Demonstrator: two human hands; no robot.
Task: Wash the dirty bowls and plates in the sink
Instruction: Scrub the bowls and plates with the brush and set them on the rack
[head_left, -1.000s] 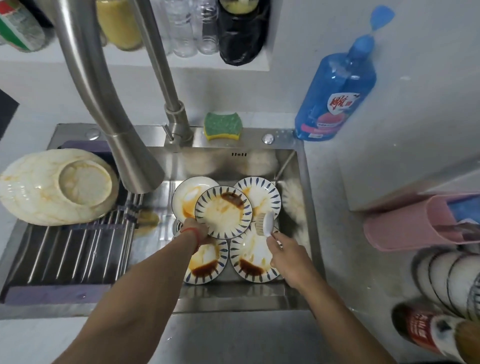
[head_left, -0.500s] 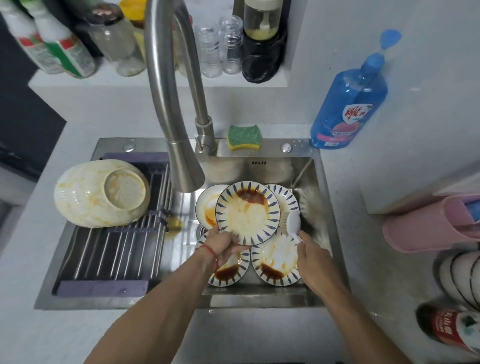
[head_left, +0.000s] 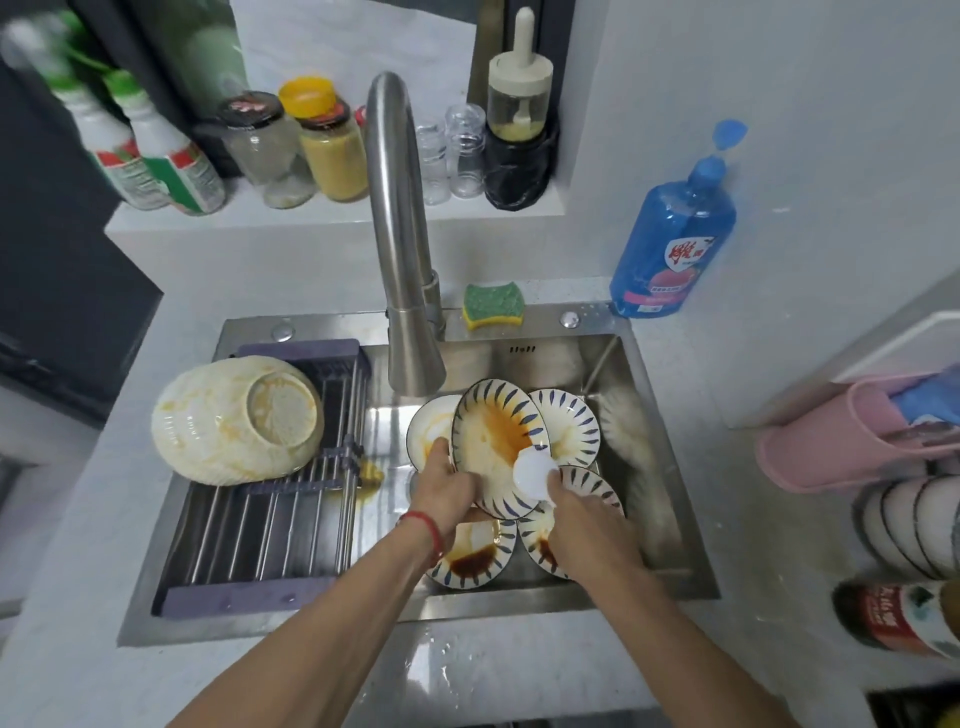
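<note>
Gripping the lower left rim of a blue-striped plate (head_left: 496, 441) with the left hand (head_left: 445, 488), fingers curled round the edge, a red cord at the wrist. Holding that plate tilted up on edge, just in front of the faucet (head_left: 402, 260) spout, above the other dishes in the sink (head_left: 670, 519). Showing a brown sauce smear across the plate's upper middle. Pinching a white round scrubber (head_left: 534, 475) in the right hand (head_left: 582, 514), fingers closed round it, and pressing it against the plate's lower right part.

Lying in the basin, in front of and right of the faucet: a plain white plate (head_left: 428, 431) half hidden behind the held one, a striped plate (head_left: 571, 426) to its right, and two more striped plates nearer the front wall, the left one (head_left: 475, 556) pooled with dark sauce, the right one (head_left: 540, 545) mostly covered by the right hand.

Resting upside down on the drying rack (head_left: 270, 525), left of the faucet: a large cream bowl (head_left: 234, 421) stained yellow. Sitting on the sink ledge just right of the faucet base: a green and yellow sponge (head_left: 492, 305). Standing further right of that, at the ledge's corner: a blue soap bottle (head_left: 675, 228).
</note>
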